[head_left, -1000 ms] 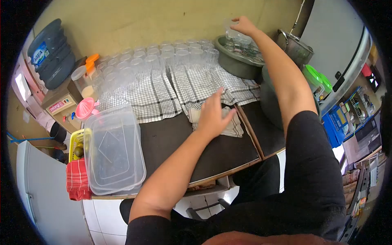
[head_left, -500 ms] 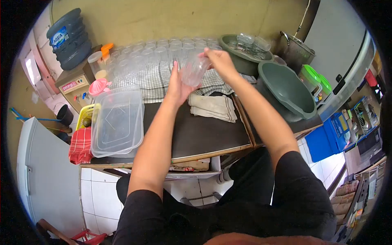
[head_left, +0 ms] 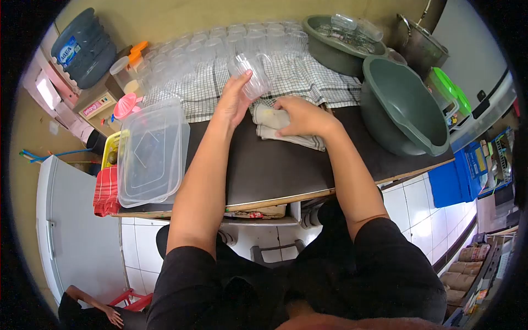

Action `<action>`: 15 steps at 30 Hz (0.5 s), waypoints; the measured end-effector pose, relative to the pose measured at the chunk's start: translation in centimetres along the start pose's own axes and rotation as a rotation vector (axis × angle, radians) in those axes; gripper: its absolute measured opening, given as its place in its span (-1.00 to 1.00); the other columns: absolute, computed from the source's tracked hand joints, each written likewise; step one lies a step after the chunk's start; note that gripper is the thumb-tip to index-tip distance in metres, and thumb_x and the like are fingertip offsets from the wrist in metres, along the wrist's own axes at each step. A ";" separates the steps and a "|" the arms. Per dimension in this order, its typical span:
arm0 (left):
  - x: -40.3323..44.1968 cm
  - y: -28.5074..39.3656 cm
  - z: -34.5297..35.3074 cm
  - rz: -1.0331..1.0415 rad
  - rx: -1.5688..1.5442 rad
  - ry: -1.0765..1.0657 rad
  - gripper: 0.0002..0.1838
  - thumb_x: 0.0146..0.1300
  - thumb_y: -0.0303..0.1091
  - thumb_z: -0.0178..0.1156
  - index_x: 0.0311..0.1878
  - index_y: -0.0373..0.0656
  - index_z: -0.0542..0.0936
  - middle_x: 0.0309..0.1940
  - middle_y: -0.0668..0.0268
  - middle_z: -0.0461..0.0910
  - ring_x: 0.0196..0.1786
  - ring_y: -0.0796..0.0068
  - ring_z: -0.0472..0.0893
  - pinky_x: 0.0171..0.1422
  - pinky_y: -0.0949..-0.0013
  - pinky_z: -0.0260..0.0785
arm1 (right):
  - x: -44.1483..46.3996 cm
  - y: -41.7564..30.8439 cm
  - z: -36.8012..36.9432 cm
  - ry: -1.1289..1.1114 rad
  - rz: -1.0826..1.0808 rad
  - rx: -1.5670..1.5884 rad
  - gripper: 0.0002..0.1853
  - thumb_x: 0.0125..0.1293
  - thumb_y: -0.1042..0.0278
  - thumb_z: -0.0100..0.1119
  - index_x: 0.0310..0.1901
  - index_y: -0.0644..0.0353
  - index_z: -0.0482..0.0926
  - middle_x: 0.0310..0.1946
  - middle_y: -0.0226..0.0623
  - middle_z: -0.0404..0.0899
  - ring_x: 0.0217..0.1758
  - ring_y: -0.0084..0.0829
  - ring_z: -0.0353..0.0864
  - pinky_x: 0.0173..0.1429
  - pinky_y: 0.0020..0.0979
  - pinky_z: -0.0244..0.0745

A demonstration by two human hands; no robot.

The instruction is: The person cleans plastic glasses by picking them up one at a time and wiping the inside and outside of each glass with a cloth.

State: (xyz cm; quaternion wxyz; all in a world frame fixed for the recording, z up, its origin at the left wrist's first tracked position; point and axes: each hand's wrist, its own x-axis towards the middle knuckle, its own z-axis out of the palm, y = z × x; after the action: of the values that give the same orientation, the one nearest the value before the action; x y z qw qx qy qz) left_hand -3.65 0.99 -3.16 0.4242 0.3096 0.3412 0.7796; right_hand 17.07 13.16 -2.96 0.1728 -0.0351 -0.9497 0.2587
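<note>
My left hand [head_left: 235,102] is wrapped round a clear ribbed glass [head_left: 252,77], tilted above the checkered cloth [head_left: 203,104]. Just right of it, my right hand [head_left: 300,116] grips a folded beige cloth [head_left: 291,137] that lies on the dark tabletop, thumb and fingers on its upper part. Behind both hands, rows of clear glasses [head_left: 195,52] stand on the checkered cloth along the wall. More glasses lie in a grey-green basin [head_left: 335,52] at the back right.
An empty green basin [head_left: 410,110] leans at the right, near a metal pot [head_left: 423,47]. At the left are a clear plastic box [head_left: 151,159], a red cloth [head_left: 105,192], a pink juicer [head_left: 127,105] and a water bottle [head_left: 82,49]. Another person's hand [head_left: 114,317] shows lower left.
The glass has passed from between both hands into my left hand alone. My right hand has come down onto the beige cloth. Another person's arm has appeared at lower left.
</note>
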 end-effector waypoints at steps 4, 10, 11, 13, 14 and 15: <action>0.2 -0.5 0.1 0.115 0.087 0.122 -0.30 0.45 0.05 0.37 0.44 -0.21 0.42 0.25 0.16 0.62 0.33 0.19 0.62 0.49 -0.02 0.44 | 0.6 0.3 -2.3 -0.174 0.225 0.199 -0.67 0.21 0.26 0.38 -0.07 0.30 0.68 -0.34 -0.32 0.70 -0.28 -0.42 0.62 -0.05 -0.33 0.58; 0.2 -0.4 -0.3 0.167 0.077 0.213 -0.30 0.45 0.05 0.32 0.45 -0.19 0.39 0.23 0.16 0.60 0.28 0.21 0.62 0.43 0.02 0.46 | 0.9 0.2 -4.0 0.263 0.539 1.070 -0.55 0.59 0.01 -0.02 0.13 0.24 0.62 -0.03 -0.15 0.74 -0.13 -0.37 0.73 0.05 -0.27 0.68; 0.1 -0.4 0.0 0.179 0.086 0.208 -0.30 0.45 0.05 0.32 0.46 -0.19 0.38 0.23 0.16 0.60 0.28 0.20 0.62 0.43 0.02 0.46 | 1.1 1.1 -3.9 0.265 0.537 1.066 -0.55 0.59 0.01 -0.02 0.13 0.24 0.62 -0.03 -0.15 0.74 -0.13 -0.37 0.73 0.05 -0.27 0.68; 0.2 -0.6 0.1 0.177 0.060 0.196 -0.33 0.45 -0.03 0.33 0.45 -0.17 0.37 0.25 0.18 0.55 0.31 0.25 0.58 0.40 0.04 0.48 | 1.7 4.1 -3.3 0.314 0.347 1.482 -0.50 0.61 -0.03 -0.05 0.21 0.26 0.61 0.12 -0.03 0.72 0.06 -0.23 0.78 0.21 -0.18 0.73; 0.2 -0.7 0.2 0.170 0.037 0.190 -0.36 0.46 -0.11 0.35 0.45 -0.14 0.35 0.27 0.21 0.50 0.33 0.30 0.54 0.37 0.06 0.50 | 1.8 3.6 -2.8 0.421 0.272 1.687 -0.47 0.65 -0.01 -0.02 0.28 0.34 0.59 0.07 -0.03 0.73 0.06 -0.19 0.77 0.18 -0.19 0.74; 0.0 -0.7 0.7 0.171 0.038 0.187 -0.36 0.46 -0.11 0.35 0.45 -0.14 0.35 0.27 0.21 0.50 0.33 0.30 0.54 0.37 0.06 0.50 | 1.8 4.3 -1.6 0.422 0.268 1.686 -0.47 0.65 -0.01 -0.02 0.28 0.34 0.59 0.07 -0.03 0.73 0.06 -0.19 0.77 0.18 -0.19 0.74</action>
State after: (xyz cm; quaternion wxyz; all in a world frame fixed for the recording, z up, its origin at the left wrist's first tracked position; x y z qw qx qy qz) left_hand -2.82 1.51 -3.33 0.3167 0.2714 0.3663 0.8318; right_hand 15.80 17.89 -3.27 0.2814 -0.0543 -0.3783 0.8802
